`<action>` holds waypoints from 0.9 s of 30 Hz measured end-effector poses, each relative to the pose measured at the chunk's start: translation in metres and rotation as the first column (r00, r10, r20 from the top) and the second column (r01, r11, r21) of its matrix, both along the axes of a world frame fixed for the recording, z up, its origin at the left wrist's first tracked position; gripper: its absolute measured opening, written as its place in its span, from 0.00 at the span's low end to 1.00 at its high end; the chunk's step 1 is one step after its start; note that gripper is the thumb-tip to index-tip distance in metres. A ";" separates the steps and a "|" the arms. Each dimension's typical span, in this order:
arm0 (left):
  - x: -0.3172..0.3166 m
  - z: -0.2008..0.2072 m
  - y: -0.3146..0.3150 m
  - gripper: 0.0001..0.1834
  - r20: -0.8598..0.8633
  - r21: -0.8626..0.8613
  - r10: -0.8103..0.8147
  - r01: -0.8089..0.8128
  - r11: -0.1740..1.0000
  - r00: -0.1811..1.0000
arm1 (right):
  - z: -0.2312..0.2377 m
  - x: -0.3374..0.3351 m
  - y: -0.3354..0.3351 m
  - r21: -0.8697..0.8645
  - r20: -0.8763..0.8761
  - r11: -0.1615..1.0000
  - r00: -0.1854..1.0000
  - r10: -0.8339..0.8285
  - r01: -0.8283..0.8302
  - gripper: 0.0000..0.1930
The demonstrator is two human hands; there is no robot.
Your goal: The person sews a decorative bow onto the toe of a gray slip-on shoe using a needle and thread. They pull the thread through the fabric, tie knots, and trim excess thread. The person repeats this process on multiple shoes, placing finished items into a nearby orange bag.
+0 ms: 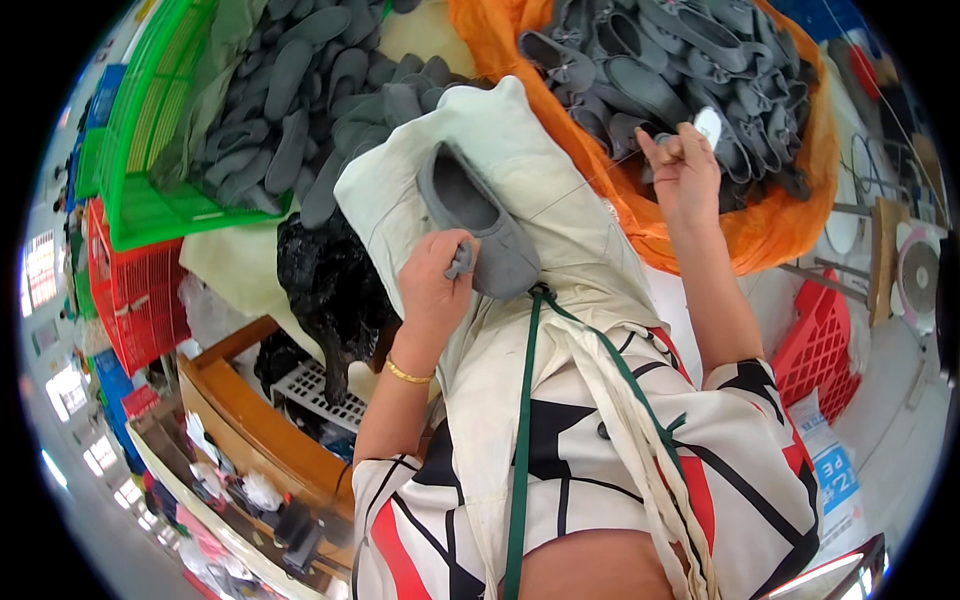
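Grey slipper [478, 222] | left hand [436, 285] fingers grasping it | right hand [684, 165] fingers pinched on thread [575, 190]

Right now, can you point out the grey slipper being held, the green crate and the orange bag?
grey slipper [478, 222]: head view, on its inner sole.
green crate [150, 120]: head view, on its mesh side wall.
orange bag [770, 235]: head view, on its lower outer fabric.

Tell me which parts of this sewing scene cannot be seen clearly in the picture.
- Head view: the needle in the right hand is too small to see; only a thin thread shows.
- The left hand covers the heel of the grey slipper.
- The black bag hides its contents.
- Left-edge shelves are blurred.
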State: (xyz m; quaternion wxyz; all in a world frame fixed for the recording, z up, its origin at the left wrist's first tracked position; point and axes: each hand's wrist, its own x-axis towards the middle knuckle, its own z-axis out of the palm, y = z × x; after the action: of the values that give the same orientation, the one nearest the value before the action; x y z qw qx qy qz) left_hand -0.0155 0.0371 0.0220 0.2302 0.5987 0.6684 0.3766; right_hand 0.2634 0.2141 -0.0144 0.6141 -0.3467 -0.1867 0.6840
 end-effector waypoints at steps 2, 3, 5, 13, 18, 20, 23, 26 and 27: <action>0.005 -0.004 -0.007 0.09 0.170 -0.146 0.121 -0.097 0.985 0.978 | 0.000 -0.001 0.002 0.055 0.051 0.997 0.997 -0.059 0.056 0.06; 0.002 -0.011 -0.011 0.10 0.228 -0.211 0.152 -0.103 0.972 0.962 | 0.003 -0.002 0.004 0.097 0.077 0.992 0.993 -0.089 0.082 0.06; -0.004 -0.027 -0.017 0.12 0.340 -0.333 0.216 -0.097 0.938 0.915 | 0.011 0.000 0.011 0.176 0.146 0.981 0.983 -0.111 0.085 0.06; 0.019 0.046 -0.033 0.11 0.527 -0.203 -0.133 0.276 0.940 0.839 | 0.029 -0.003 0.000 0.351 0.371 0.936 0.921 -0.117 -0.023 0.02; 0.017 0.051 -0.022 0.13 0.825 -0.251 0.074 0.246 0.936 0.561 | 0.019 -0.003 0.000 0.368 0.424 0.929 0.895 -0.140 -0.029 0.02; 0.012 0.021 -0.012 0.16 0.737 -0.359 0.183 0.147 0.922 0.650 | 0.020 0.009 0.006 0.425 0.423 0.903 0.871 -0.250 0.053 0.02; 0.006 -0.022 -0.012 0.16 0.630 -0.451 0.234 0.104 0.886 0.741 | 0.026 0.044 0.021 0.445 0.511 0.884 0.771 -0.380 0.141 0.02; 0.003 -0.045 -0.019 0.14 0.662 -0.523 0.287 0.153 0.838 0.692 | 0.033 0.082 0.031 0.517 0.515 0.833 0.705 -0.488 0.199 0.03; 0.002 -0.045 -0.019 0.14 0.686 -0.543 0.315 0.174 0.821 0.656 | 0.032 0.092 0.032 0.510 0.540 0.831 0.669 -0.510 0.221 0.03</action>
State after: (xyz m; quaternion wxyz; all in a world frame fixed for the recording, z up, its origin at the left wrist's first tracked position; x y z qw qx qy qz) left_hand -0.0138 0.0185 -0.0231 0.6358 0.2640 0.6160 0.3828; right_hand 0.3559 0.2466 0.0175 0.6929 -0.4607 -0.4511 0.3226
